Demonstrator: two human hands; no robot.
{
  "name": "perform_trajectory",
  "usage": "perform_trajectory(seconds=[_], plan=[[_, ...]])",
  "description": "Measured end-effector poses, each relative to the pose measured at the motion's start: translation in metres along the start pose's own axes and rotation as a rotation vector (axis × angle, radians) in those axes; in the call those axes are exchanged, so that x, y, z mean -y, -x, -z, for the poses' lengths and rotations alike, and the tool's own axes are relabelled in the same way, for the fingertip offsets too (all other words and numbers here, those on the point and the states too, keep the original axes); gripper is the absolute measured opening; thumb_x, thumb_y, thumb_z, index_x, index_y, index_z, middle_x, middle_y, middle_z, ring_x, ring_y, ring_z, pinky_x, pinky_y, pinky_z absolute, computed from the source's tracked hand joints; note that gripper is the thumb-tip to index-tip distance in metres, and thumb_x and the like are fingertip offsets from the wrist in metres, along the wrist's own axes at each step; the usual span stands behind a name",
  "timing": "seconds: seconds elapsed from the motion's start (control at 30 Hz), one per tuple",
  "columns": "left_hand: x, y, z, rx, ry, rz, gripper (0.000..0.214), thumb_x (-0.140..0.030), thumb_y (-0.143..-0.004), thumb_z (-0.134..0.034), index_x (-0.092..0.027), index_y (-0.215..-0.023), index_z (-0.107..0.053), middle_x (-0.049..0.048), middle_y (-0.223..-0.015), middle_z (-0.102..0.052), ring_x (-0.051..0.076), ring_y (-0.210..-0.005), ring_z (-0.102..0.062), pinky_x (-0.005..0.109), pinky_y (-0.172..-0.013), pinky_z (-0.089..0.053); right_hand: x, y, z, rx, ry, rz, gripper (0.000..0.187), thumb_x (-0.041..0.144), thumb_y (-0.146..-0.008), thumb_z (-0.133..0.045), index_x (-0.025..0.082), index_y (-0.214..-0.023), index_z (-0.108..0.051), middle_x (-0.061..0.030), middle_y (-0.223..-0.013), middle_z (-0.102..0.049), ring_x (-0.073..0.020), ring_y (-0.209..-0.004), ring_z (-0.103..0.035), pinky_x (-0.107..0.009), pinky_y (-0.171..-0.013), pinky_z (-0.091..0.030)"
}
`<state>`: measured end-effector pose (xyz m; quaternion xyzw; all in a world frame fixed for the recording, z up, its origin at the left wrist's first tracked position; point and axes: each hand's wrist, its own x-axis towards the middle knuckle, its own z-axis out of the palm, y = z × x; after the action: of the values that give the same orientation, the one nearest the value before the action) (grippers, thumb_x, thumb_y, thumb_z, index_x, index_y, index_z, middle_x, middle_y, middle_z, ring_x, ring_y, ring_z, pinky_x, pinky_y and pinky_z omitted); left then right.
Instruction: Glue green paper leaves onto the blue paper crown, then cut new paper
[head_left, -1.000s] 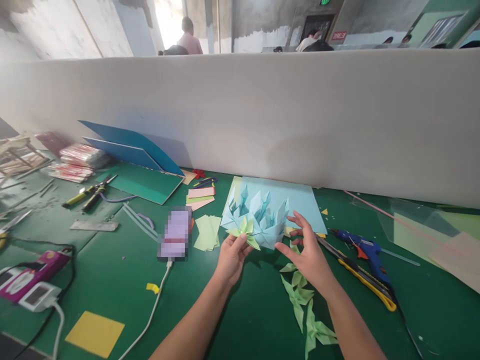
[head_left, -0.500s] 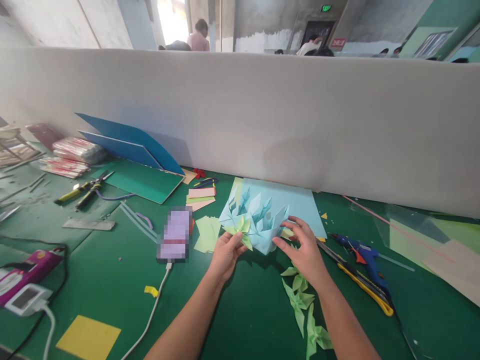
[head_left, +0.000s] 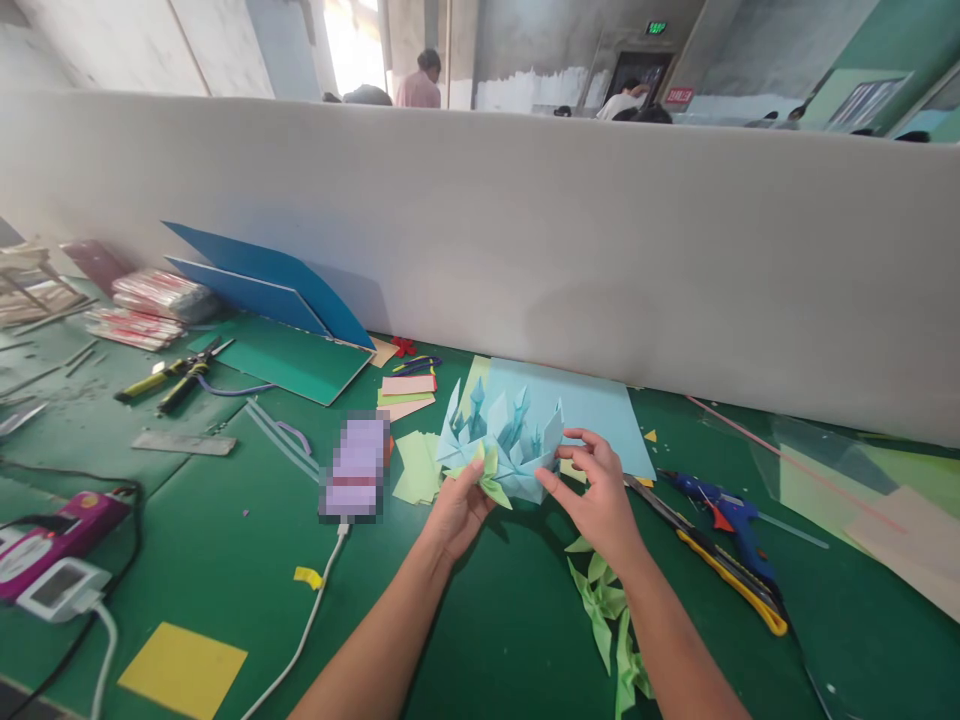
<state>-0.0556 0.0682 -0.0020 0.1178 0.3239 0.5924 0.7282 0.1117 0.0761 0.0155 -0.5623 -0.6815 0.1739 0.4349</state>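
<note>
A light-blue folded-paper piece (head_left: pixel 517 450) with several upright pointed petals is held above the green table. My left hand (head_left: pixel 463 508) pinches a light-green folded-paper flower (head_left: pixel 487 475) against its front left side. My right hand (head_left: pixel 596 490) grips the right side of the blue piece, thumb in front and fingers curled behind. More light-green paper flowers (head_left: pixel 601 605) lie on the table below my right hand, one of them partly hidden by the forearm. Behind the blue piece is a flat light-blue sheet (head_left: pixel 577 400).
To the right lie a utility knife (head_left: pixel 720 560) and a blue glue gun (head_left: pixel 727 510). A phone (head_left: pixel 356 465) on a white cable, pliers (head_left: pixel 184 380), a yellow paper square (head_left: pixel 184 670) and a purple power strip (head_left: pixel 64 540) are left. A white partition (head_left: pixel 480 230) stands behind.
The blue piece has been turned and tilted slightly, its petals now more upright. My right hand has shifted a little left with it. The green flower stays in my left hand.
</note>
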Motion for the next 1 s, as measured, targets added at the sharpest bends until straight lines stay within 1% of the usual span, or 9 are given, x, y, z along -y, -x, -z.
perform_trajectory(seconds=[0.07, 0.1, 0.27, 0.4, 0.53, 0.7, 0.87, 0.93, 1.0], plan=[[0.0, -0.001, 0.001, 0.008, 0.011, -0.013, 0.034, -0.03, -0.062, -0.079, -0.016, -0.09, -0.068, 0.0081, -0.094, -0.073, 0.02, -0.081, -0.069, 0.029, -0.07, -0.056, 0.002, 0.002, -0.001, 0.002, 0.023, 0.018, 0.031, 0.052, -0.078, -0.058, 0.022, -0.081, -0.061, -0.0126, -0.114, -0.05, -0.0298, -0.1, -0.048, -0.048, -0.08, -0.045], [0.0, -0.002, 0.001, -0.004, 0.011, -0.022, 0.035, -0.029, -0.062, -0.079, -0.016, -0.092, -0.068, 0.0081, -0.095, -0.073, 0.021, -0.082, -0.069, 0.029, -0.072, -0.056, 0.003, 0.002, -0.002, 0.006, 0.033, 0.02, 0.031, 0.052, -0.078, -0.057, 0.022, -0.081, -0.061, -0.0126, -0.114, -0.05, -0.0303, -0.101, -0.047, -0.048, -0.079, -0.046], [-0.001, -0.004, 0.003, -0.057, 0.01, -0.04, 0.036, -0.025, -0.061, -0.08, -0.014, -0.093, -0.068, 0.007, -0.09, -0.074, 0.02, -0.08, -0.069, 0.03, -0.075, -0.056, 0.009, 0.004, -0.003, 0.045, 0.048, 0.016, 0.03, 0.052, -0.079, -0.055, 0.022, -0.079, -0.059, -0.0125, -0.113, -0.049, -0.0322, -0.106, -0.045, -0.047, -0.077, -0.046], [0.0, -0.004, 0.005, -0.039, 0.034, -0.023, 0.032, -0.023, -0.062, -0.078, -0.013, -0.091, -0.068, 0.0067, -0.089, -0.074, 0.02, -0.08, -0.069, 0.031, -0.077, -0.056, 0.012, 0.004, -0.004, 0.04, 0.059, 0.042, 0.026, 0.048, -0.079, -0.056, 0.022, -0.079, -0.057, -0.0121, -0.112, -0.05, -0.0313, -0.106, -0.046, -0.047, -0.081, -0.045], [-0.001, -0.004, 0.005, -0.028, 0.063, 0.007, 0.03, -0.02, -0.063, -0.077, -0.012, -0.09, -0.067, 0.0069, -0.088, -0.074, 0.021, -0.081, -0.069, 0.031, -0.077, -0.056, 0.012, 0.005, -0.005, 0.014, 0.076, 0.068, 0.026, 0.048, -0.08, -0.055, 0.022, -0.076, -0.056, -0.0116, -0.111, -0.051, -0.0307, -0.104, -0.047, -0.046, -0.081, -0.044], [-0.002, -0.003, 0.004, -0.022, 0.081, 0.026, 0.031, -0.019, -0.061, -0.076, -0.011, -0.09, -0.067, 0.0066, -0.086, -0.074, 0.019, -0.077, -0.069, 0.031, -0.076, -0.055, 0.012, 0.008, -0.008, -0.015, 0.061, 0.06, 0.027, 0.049, -0.079, -0.055, 0.021, -0.082, -0.057, -0.012, -0.109, -0.052, -0.0293, -0.099, -0.048, -0.045, -0.08, -0.044], [-0.001, -0.003, 0.004, -0.011, 0.08, 0.035, 0.028, -0.02, -0.061, -0.076, -0.012, -0.087, -0.067, 0.0053, -0.083, -0.074, 0.017, -0.074, -0.068, 0.029, -0.075, -0.055, 0.014, 0.009, -0.008, -0.017, 0.057, 0.06, 0.028, 0.049, -0.079, -0.056, 0.021, -0.078, -0.057, -0.0118, -0.108, -0.052, -0.0297, -0.1, -0.048, -0.045, -0.08, -0.044], [-0.001, -0.002, 0.004, -0.004, 0.082, 0.034, 0.027, -0.021, -0.061, -0.077, -0.013, -0.085, -0.068, 0.0051, -0.083, -0.074, 0.018, -0.075, -0.068, 0.03, -0.075, -0.054, 0.015, 0.009, -0.008, -0.027, 0.053, 0.06, 0.027, 0.049, -0.078, -0.056, 0.022, -0.077, -0.057, -0.0114, -0.107, -0.052, -0.0296, -0.101, -0.048, -0.045, -0.081, -0.044], [-0.001, -0.002, 0.004, 0.018, 0.074, 0.026, 0.03, -0.025, -0.061, -0.079, -0.014, -0.086, -0.068, 0.0049, -0.084, -0.074, 0.019, -0.079, -0.068, 0.031, -0.079, -0.053, 0.016, 0.009, -0.008, -0.025, 0.022, 0.039, 0.026, 0.048, -0.078, -0.058, 0.022, -0.077, -0.057, -0.0112, -0.108, -0.052, -0.0295, -0.103, -0.049, -0.044, -0.081, -0.045]])
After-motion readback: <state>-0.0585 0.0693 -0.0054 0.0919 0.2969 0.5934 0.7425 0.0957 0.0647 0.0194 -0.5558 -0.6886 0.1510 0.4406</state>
